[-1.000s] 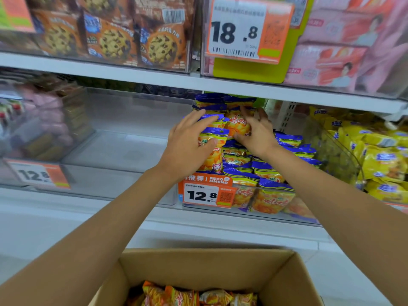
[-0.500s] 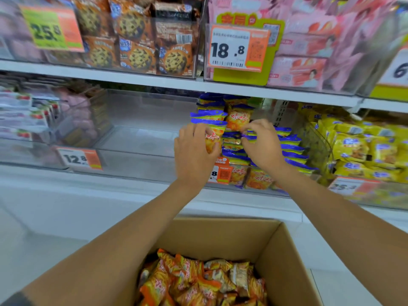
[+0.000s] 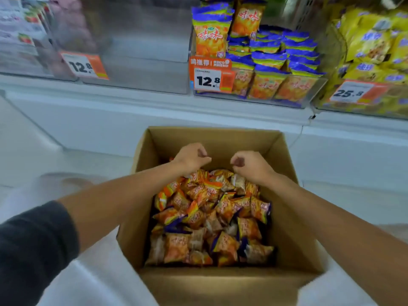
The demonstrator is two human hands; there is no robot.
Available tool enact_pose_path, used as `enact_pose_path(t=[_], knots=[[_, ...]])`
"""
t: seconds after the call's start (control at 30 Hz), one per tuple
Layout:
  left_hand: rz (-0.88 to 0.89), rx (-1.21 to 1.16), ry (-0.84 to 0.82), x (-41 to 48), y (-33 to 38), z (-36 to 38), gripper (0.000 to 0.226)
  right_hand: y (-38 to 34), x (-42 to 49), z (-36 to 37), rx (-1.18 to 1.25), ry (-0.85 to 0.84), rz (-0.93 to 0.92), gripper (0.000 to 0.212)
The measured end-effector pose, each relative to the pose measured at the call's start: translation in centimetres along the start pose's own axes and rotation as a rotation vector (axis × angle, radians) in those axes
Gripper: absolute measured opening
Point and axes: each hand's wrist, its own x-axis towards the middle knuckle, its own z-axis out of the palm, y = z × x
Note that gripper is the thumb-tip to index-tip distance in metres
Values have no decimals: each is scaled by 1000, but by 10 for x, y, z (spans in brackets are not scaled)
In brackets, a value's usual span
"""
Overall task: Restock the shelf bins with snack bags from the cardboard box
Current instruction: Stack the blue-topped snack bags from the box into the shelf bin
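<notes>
A: While both hands hover over the cardboard box (image 3: 220, 283), which step would you say is in hand?

B: The pick-up, by my reading. The box sits at six o'clock, and the loose snack bags (image 3: 212, 215) cover its floor. The left hand (image 3: 191, 159) is at the pile's eleven o'clock and the right hand (image 3: 251, 166) at its one o'clock, near each other but apart.

A: Have they got hold of anything?

B: Nothing I can see. The fingers of both are curled in toward the palm, with no bag showing between them. Whether the undersides touch the pile, I cannot tell.

A: And the next move?

B: Probably open the fingers, sink into the heap and close on a handful. Then carry it up to the shelf bin (image 3: 260, 102) at one o'clock, behind the 12.8 price tag (image 3: 208, 79). Its front rows look full, so I'd aim toward the rear right, which seems lowest.

A: How do the bags lie?

B: In the box, every way at once. Their long axes cross each other and the seals point to no common hour. The shelved bags (image 3: 265, 60) stand upright in rows, long axis vertical, blue seal at twelve o'clock, printed face toward the aisle. Each picked bag will likely need turning to match.
</notes>
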Motion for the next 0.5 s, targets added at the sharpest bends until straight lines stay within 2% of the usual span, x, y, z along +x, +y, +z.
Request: enact_pose_path(t=[0.07, 0.2, 0.3, 0.4, 0.5], knots=[[-74, 107, -145, -4, -38, 11, 24, 16, -7, 29, -35, -136, 45, 9], [-230, 332, -573, -15, -99, 33, 32, 33, -11, 73, -30, -338, 115, 14], [-180, 539, -760, -19, -121, 48, 63, 33, -15, 88, 2, -395, 120, 14], [-111, 752, -796, -20, -140, 53, 85, 32, -19, 94, 11, -433, 116, 14], [36, 924, -737, -29, -154, 57, 75, 31, -24, 94, 27, -436, 121, 13]])
